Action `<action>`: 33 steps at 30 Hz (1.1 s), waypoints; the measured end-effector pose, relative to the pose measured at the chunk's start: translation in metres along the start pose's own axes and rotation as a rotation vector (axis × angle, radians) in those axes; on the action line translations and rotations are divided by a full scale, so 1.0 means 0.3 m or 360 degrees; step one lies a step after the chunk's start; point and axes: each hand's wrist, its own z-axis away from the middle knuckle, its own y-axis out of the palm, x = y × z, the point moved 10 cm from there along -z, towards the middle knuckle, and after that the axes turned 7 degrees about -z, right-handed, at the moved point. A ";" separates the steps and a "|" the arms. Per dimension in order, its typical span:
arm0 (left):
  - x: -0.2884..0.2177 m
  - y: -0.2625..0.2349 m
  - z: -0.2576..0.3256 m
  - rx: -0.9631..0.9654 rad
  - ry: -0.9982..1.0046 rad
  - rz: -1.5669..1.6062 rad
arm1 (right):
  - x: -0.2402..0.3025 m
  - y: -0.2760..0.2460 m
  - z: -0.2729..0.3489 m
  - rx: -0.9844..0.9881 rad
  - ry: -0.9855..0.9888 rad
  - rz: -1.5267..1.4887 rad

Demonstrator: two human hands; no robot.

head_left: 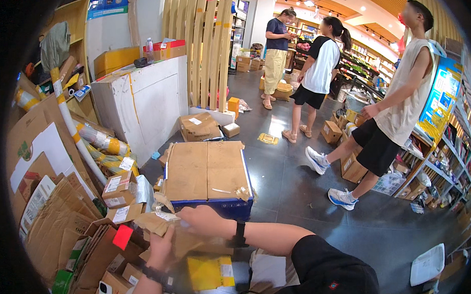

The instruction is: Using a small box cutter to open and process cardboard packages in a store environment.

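Observation:
My left hand [161, 248] is closed round the near side of a small brown parcel [151, 223] with a white label at its far right corner. My right hand [203, 220] reaches across from the right with curled fingers, close to the label end of that parcel. It is slightly smeared, and what its fingers hold, if anything, is hidden. Just beyond both hands stands a large box [208, 171] with blue sides and a brown cardboard top. A yellow packet [211, 272] with a white label lies below my right forearm.
Flattened cardboard [57, 228] and small boxes [120, 190] crowd the left. A white cabinet [140, 106] stands behind. On the right, a person in a sleeveless top [402, 99] strides past; two people [315, 66] [276, 47] stand farther off. A white bin [427, 264] sits lower right.

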 end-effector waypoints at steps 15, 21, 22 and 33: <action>0.066 -0.011 -0.036 -0.0037 0.0215 -0.0171 | 0.026 0.024 0.017 -0.0040 -0.0171 0.0088; 0.086 0.012 -0.038 0.0024 0.0133 -0.0223 | 0.045 0.012 0.028 -0.0063 -0.0073 0.0040; 0.089 0.019 -0.042 0.0038 0.0095 -0.0287 | 0.033 -0.009 0.026 -0.0110 -0.0039 -0.0010; 0.166 -0.009 -0.028 -0.0088 -0.0028 0.0092 | 0.008 0.020 0.010 -0.0190 0.0102 -0.0166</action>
